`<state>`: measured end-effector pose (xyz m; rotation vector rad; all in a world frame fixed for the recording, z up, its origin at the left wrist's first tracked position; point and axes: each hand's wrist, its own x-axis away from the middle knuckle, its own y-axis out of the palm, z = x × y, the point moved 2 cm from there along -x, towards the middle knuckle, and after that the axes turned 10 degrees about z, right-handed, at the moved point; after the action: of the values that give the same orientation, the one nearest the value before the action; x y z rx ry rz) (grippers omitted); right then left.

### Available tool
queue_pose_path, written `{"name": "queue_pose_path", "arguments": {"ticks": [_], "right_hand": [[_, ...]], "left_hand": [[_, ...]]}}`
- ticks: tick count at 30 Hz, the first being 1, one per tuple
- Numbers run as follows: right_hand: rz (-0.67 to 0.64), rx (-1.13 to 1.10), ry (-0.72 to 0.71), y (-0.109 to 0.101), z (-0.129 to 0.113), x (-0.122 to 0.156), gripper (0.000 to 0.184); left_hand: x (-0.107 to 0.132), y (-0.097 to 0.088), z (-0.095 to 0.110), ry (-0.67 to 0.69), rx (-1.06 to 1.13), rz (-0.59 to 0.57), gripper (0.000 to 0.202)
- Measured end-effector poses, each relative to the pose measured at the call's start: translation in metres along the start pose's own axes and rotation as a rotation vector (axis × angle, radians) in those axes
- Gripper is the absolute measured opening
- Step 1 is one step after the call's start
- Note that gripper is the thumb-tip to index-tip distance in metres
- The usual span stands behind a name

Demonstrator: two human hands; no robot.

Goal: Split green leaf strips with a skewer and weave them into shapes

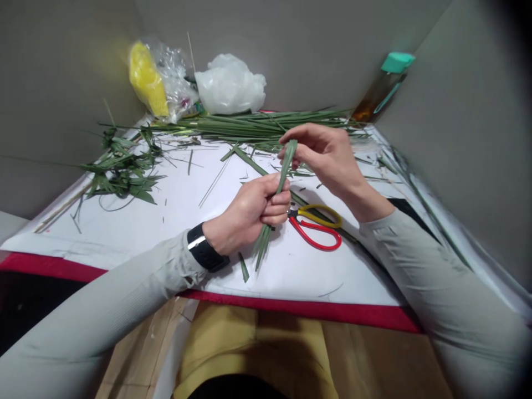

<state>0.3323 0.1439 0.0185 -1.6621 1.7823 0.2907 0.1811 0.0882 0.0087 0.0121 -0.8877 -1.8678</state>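
In the head view, the left hand (247, 213) closes firmly around a bundle of green leaf blades (285, 172) above the middle of the white-covered bench (124, 244), while the right hand (322, 158) pinches the upper end. Too hard a pull could split the blades; a slack hold could let them spring loose. Red-and-yellow scissors (316, 227) lie just below.

Pretty plain setup here: grey walls (291, 50) boxing in the corner, a counter (332, 282) covered in white with a red edge (291, 306), and light wood boards (382, 354) below.
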Motion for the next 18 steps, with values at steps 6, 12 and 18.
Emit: {"name": "queue_pose_path", "arguments": {"ticks": [6,12,18], "right_hand": [[0.096,-0.336,0.366,0.005,-0.008,0.000,0.010],[0.214,-0.144,0.130,0.003,-0.021,0.001,0.020],[0.225,-0.188,0.163,0.002,-0.022,0.000,0.019]], "left_hand": [[0.001,-0.001,0.000,0.046,-0.023,0.001,0.029],[0.002,-0.001,-0.002,0.154,-0.018,0.029,0.032],[0.002,-0.002,-0.007,0.263,-0.105,-0.010,0.029]]}}
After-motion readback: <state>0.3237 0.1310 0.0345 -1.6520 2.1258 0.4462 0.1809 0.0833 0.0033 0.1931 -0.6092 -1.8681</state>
